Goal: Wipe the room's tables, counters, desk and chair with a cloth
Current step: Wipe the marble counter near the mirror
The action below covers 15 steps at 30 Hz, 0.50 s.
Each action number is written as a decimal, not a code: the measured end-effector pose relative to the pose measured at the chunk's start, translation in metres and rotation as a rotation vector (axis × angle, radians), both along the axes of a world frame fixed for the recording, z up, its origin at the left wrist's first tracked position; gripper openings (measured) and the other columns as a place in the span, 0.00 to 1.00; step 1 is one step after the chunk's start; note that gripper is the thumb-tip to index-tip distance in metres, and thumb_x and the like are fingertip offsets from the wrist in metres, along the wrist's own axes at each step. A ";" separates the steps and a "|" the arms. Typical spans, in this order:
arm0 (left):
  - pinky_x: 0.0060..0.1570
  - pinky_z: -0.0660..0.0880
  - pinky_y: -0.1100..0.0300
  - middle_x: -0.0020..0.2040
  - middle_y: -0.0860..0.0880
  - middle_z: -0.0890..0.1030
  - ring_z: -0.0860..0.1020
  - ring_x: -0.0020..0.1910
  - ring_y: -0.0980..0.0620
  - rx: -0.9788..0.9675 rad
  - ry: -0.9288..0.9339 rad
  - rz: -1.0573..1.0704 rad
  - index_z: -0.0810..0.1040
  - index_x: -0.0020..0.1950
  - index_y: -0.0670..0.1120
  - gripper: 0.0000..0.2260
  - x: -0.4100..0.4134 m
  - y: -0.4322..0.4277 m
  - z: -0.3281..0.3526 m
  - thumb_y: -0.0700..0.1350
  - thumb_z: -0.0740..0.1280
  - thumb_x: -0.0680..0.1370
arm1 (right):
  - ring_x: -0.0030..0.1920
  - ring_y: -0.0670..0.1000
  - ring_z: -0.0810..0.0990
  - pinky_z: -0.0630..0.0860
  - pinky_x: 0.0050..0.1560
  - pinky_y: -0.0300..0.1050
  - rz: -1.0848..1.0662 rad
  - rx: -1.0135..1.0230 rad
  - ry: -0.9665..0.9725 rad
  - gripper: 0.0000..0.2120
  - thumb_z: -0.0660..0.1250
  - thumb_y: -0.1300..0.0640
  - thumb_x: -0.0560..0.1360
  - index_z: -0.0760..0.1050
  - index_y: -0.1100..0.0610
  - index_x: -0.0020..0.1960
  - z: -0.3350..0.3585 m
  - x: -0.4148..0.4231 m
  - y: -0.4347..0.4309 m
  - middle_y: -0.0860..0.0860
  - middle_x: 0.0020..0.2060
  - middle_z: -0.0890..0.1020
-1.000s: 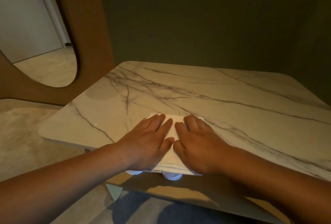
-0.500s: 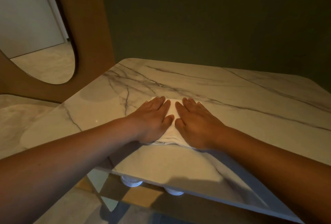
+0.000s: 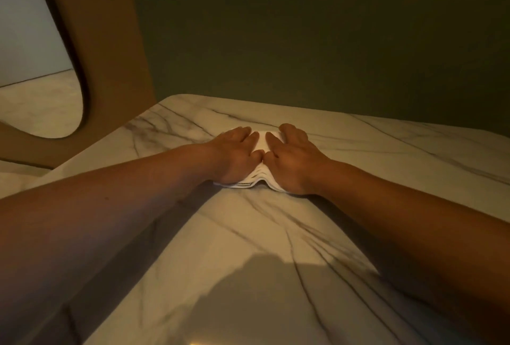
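The left hand [image 3: 237,155] lies flat, fingers straight and close together, palm down on a folded white cloth [image 3: 259,144]; the right hand [image 3: 292,161] lies beside it in the same way, fingers extended and pressing down, with the two thumbs touching or very nearly touching at the middle; neither hand curls around the fabric, both simply bear on it from above. The cloth shows between the index fingers as a pale wedge and again below the heels of the hands, where its layered folded edges bunch up slightly in a small ridge; its far edge peeks out just beyond the fingertips. It rests on a marble table [image 3: 386,157] of pale stone with dark grey veins, toward the far part of the top, nearer the back edge than the near one; both bare forearms stretch forward across the surface and cast dark shadows on it, and a broader shadow falls on the near part of the top. Behind the table stands a dark green wall [image 3: 303,27]; to the left rises a brown panel [image 3: 110,55] with a rounded cut-out, touching or just beside the table's left corner; through the opening a light floor [image 3: 36,104] and a pale wall are seen.
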State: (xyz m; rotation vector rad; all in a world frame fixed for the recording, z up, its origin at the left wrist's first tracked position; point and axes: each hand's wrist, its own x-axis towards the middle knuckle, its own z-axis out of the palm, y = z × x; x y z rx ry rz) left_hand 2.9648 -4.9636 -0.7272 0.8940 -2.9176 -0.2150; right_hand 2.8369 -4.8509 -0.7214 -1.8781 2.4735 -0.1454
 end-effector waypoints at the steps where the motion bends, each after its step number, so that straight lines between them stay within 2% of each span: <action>1: 0.79 0.52 0.48 0.82 0.42 0.55 0.54 0.81 0.42 -0.013 -0.003 0.002 0.55 0.82 0.43 0.27 -0.006 -0.008 0.000 0.53 0.52 0.85 | 0.76 0.62 0.55 0.56 0.75 0.53 -0.004 -0.007 0.009 0.29 0.45 0.44 0.85 0.54 0.58 0.81 0.000 -0.006 -0.007 0.61 0.77 0.54; 3: 0.79 0.52 0.48 0.82 0.42 0.55 0.54 0.81 0.42 -0.051 -0.024 0.007 0.55 0.82 0.44 0.27 -0.018 -0.024 0.001 0.54 0.51 0.85 | 0.72 0.61 0.59 0.60 0.71 0.52 -0.010 -0.015 0.018 0.28 0.45 0.44 0.85 0.56 0.56 0.80 0.000 -0.016 -0.023 0.59 0.74 0.59; 7: 0.79 0.49 0.48 0.82 0.42 0.51 0.50 0.81 0.42 -0.113 -0.152 0.006 0.52 0.83 0.46 0.28 -0.038 -0.053 0.007 0.57 0.45 0.85 | 0.72 0.60 0.60 0.60 0.71 0.53 -0.023 -0.009 -0.010 0.28 0.45 0.43 0.84 0.57 0.55 0.80 0.000 -0.038 -0.054 0.58 0.73 0.61; 15: 0.79 0.48 0.46 0.80 0.46 0.58 0.53 0.80 0.44 -0.190 -0.124 0.059 0.58 0.81 0.51 0.26 -0.076 -0.099 0.012 0.60 0.46 0.85 | 0.75 0.61 0.57 0.55 0.71 0.51 0.001 -0.016 0.025 0.25 0.47 0.48 0.86 0.60 0.56 0.79 0.001 -0.072 -0.108 0.58 0.77 0.60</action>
